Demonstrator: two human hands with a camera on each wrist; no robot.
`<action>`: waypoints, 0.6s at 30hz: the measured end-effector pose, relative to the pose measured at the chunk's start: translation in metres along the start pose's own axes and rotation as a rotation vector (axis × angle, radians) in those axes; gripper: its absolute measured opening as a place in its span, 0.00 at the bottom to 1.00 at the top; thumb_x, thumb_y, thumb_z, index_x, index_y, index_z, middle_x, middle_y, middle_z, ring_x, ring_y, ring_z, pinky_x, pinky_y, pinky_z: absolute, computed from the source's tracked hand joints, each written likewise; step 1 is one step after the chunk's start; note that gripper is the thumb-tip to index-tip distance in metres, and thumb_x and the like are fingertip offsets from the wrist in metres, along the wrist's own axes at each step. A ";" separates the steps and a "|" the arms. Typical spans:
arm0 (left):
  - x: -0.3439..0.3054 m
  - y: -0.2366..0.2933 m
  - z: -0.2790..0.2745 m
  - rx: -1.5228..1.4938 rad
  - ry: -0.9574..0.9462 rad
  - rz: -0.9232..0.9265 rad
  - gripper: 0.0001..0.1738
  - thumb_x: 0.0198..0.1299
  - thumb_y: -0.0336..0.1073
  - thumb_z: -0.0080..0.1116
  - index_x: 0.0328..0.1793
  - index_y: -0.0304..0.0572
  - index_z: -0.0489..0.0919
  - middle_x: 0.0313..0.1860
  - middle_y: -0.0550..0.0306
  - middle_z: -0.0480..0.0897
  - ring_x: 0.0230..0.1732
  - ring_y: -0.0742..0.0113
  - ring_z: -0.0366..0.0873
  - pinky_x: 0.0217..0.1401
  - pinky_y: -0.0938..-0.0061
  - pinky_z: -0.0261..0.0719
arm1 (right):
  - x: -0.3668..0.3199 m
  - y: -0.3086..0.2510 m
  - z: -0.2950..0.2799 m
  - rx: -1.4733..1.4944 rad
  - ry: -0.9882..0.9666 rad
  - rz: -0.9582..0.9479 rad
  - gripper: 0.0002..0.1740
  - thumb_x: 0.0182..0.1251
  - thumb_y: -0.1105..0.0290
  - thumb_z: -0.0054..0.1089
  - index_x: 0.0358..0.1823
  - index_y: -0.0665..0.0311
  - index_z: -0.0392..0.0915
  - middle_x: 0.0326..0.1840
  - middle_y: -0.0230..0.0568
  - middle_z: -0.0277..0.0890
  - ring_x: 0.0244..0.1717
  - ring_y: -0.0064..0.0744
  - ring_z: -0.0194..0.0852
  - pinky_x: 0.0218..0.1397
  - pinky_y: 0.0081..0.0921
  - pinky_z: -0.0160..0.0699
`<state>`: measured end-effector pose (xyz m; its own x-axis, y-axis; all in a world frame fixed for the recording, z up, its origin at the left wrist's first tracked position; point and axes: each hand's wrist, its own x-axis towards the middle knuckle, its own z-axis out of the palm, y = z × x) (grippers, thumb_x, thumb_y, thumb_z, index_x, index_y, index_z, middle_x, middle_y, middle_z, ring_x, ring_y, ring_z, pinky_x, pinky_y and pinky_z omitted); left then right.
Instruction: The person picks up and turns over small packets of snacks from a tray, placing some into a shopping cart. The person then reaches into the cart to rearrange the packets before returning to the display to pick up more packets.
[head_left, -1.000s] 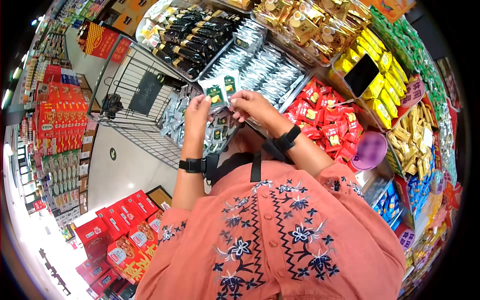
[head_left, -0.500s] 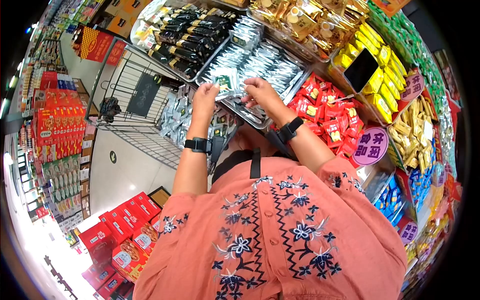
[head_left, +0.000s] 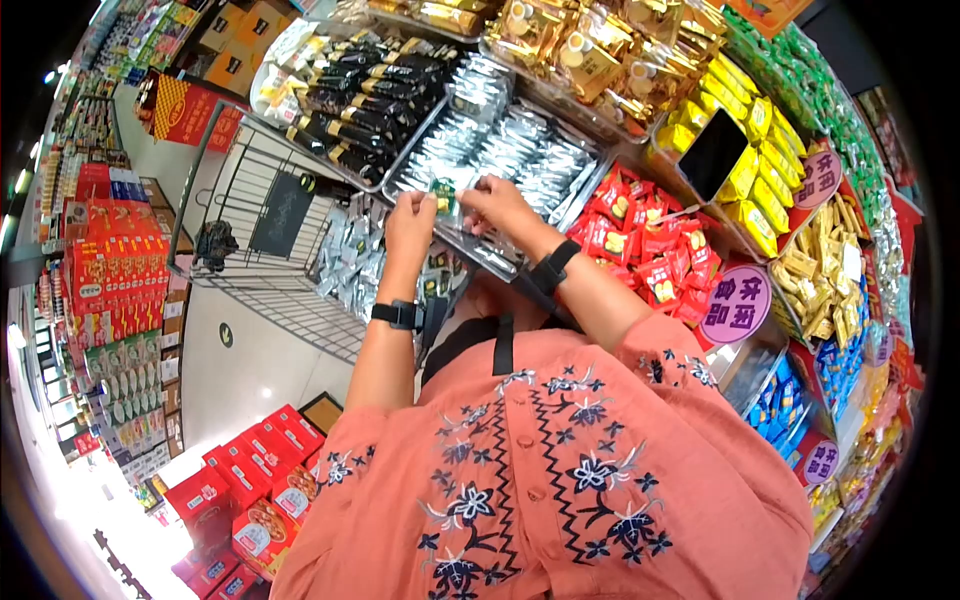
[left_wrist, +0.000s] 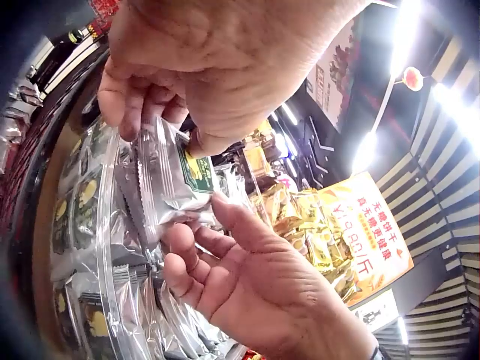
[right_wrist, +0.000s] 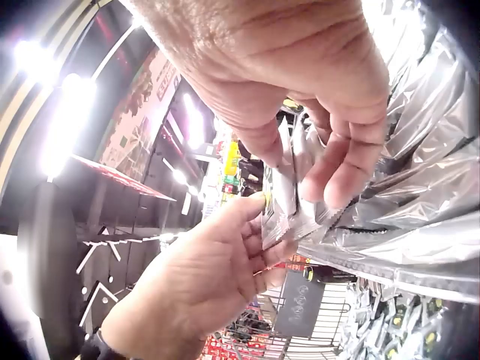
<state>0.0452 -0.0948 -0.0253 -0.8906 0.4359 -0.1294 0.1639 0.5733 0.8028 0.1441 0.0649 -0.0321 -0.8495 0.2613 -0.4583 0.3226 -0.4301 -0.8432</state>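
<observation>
Both hands work on small silver snack packets with green labels over the near edge of a bin. In the left wrist view, my left hand (head_left: pixel 408 232) pinches the upper end of a silver packet (left_wrist: pixel 171 172) between thumb and fingers. My right hand (head_left: pixel 503 212) grips the other end, its thumb and curled fingers around the foil, as the right wrist view shows. Two foil edges lie side by side between those fingers (right_wrist: pixel 337 176). Beyond the hands, the clear bin (head_left: pixel 598 180) holds rows of similar silver packets (head_left: pixel 530 150).
A wire shopping cart (head_left: pixel 262 285) stands at the left, with loose silver packets (head_left: pixel 345 250) beside my left forearm. Around the bin are black packets (head_left: pixel 375 95), red packets (head_left: pixel 650 240) and yellow packets (head_left: pixel 765 190). A black phone-like slab (head_left: pixel 713 155) leans on the yellow ones.
The packets, earlier fanned out with labels facing up, are now tilted and mostly hidden by the hands. My right hand moved away to the right, then back toward my left hand.
</observation>
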 end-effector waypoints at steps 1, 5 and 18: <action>0.001 0.003 -0.001 -0.001 -0.021 -0.015 0.22 0.67 0.47 0.60 0.49 0.30 0.81 0.40 0.50 0.85 0.41 0.65 0.81 0.48 0.70 0.78 | -0.002 -0.003 0.002 0.077 0.015 -0.011 0.19 0.66 0.63 0.68 0.40 0.72 0.70 0.33 0.41 0.78 0.25 0.24 0.79 0.23 0.20 0.80; 0.009 -0.002 0.000 0.016 -0.096 -0.075 0.29 0.65 0.51 0.59 0.57 0.28 0.80 0.48 0.40 0.86 0.50 0.55 0.85 0.55 0.67 0.79 | 0.001 -0.004 0.002 0.062 0.011 0.019 0.18 0.67 0.63 0.67 0.40 0.72 0.72 0.32 0.39 0.78 0.25 0.23 0.79 0.24 0.20 0.81; 0.021 0.044 -0.017 -0.353 -0.407 -0.156 0.38 0.59 0.47 0.70 0.68 0.28 0.69 0.50 0.55 0.81 0.51 0.71 0.77 0.53 0.73 0.75 | 0.001 -0.004 -0.015 0.288 -0.096 0.008 0.18 0.68 0.64 0.66 0.48 0.70 0.72 0.40 0.39 0.76 0.34 0.25 0.81 0.35 0.21 0.86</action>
<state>0.0268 -0.0722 0.0166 -0.6461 0.6372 -0.4203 -0.1709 0.4159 0.8932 0.1485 0.0803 -0.0332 -0.8874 0.1796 -0.4245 0.2098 -0.6626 -0.7190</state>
